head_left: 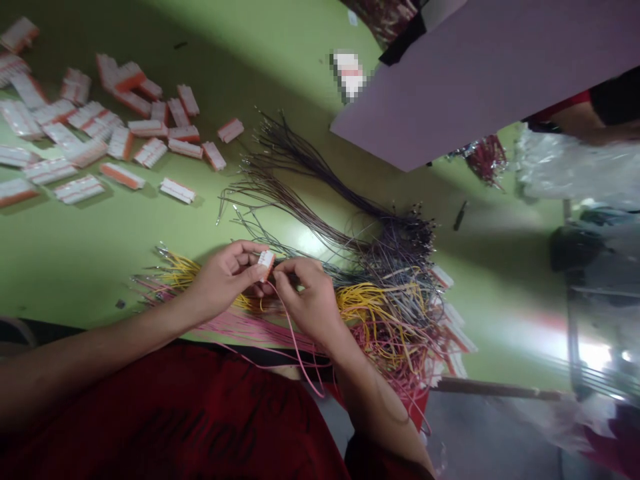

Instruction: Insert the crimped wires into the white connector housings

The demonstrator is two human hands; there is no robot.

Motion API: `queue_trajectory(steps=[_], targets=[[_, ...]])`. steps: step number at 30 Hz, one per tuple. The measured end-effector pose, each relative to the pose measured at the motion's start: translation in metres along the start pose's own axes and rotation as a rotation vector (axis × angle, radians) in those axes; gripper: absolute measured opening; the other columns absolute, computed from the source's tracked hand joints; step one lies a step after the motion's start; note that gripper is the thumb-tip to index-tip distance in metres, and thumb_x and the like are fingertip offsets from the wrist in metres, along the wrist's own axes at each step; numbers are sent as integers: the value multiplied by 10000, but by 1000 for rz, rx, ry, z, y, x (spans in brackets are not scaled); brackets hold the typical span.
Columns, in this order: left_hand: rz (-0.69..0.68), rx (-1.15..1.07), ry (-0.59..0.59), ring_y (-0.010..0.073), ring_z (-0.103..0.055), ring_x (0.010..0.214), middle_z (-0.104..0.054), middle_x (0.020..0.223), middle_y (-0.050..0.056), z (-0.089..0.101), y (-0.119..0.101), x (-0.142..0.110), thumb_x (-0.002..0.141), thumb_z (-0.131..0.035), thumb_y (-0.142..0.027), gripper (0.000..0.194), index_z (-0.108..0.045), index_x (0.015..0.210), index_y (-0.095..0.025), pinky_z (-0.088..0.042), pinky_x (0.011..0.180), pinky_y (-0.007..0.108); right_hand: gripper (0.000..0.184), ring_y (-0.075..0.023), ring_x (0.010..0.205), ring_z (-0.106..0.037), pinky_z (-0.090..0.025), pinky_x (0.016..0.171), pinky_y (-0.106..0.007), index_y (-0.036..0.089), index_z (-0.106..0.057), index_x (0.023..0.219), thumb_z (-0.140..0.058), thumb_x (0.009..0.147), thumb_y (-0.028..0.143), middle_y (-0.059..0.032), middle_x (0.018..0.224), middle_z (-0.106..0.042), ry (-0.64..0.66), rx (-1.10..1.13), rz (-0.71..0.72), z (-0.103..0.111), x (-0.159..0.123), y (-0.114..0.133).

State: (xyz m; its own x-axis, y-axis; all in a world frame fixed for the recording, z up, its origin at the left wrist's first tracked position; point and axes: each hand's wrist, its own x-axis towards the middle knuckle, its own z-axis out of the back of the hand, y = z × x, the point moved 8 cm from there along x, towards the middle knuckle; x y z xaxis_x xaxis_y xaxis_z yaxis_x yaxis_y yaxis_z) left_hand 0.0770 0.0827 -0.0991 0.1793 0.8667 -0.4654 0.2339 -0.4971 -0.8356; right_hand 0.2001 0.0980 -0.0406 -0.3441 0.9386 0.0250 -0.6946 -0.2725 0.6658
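My left hand is closed on a small white and orange connector housing, gripping it between thumb and fingers. A pink wire runs from the connector's lower end and loops down past the table edge. Close beside the connector's orange side, my right hand is closed in a pinch; what lies between its fingertips is too small to make out. Under and around both hands lie bundles of yellow wires, pink wires and grey wires with metal tips.
Many loose connector housings lie at the left of the green table. Dark wires spread across the middle. More connectors sit by the wire ends at right. A purple panel juts in above; another person's arm shows beyond.
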Motion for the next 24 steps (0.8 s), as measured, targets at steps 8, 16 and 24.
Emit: queue_trajectory(steps=[8,16,24], targets=[[-28,-16,4,162,-693,655,-715,742,4,1,-3,2,774,-737,-281,301,-587,1015,-177,-575,615,286,216,-157,666,-559,-407,727,-323,217,-594,654,-578,846,117,1,643,-635,26,-119,62,3,-1,4],[-97,-36,58,183,-737,803,-768,843,11,-14,-13,-23,744,-757,-278,319,-635,1028,-197,-608,752,303,526,-306,1066,-603,-472,931,-486,238,-561,1294,-749,808,308,-121,1129,-682,-36,-258,160,18,-28,50],[-447,771,-285,196,-586,1150,-710,1165,-18,73,-94,-24,949,-573,-251,237,-646,1168,-196,-398,1102,367,356,-310,892,-588,-482,762,-471,208,-612,1109,-660,783,343,-194,1092,-611,-1034,-813,-420,214,-173,-61]])
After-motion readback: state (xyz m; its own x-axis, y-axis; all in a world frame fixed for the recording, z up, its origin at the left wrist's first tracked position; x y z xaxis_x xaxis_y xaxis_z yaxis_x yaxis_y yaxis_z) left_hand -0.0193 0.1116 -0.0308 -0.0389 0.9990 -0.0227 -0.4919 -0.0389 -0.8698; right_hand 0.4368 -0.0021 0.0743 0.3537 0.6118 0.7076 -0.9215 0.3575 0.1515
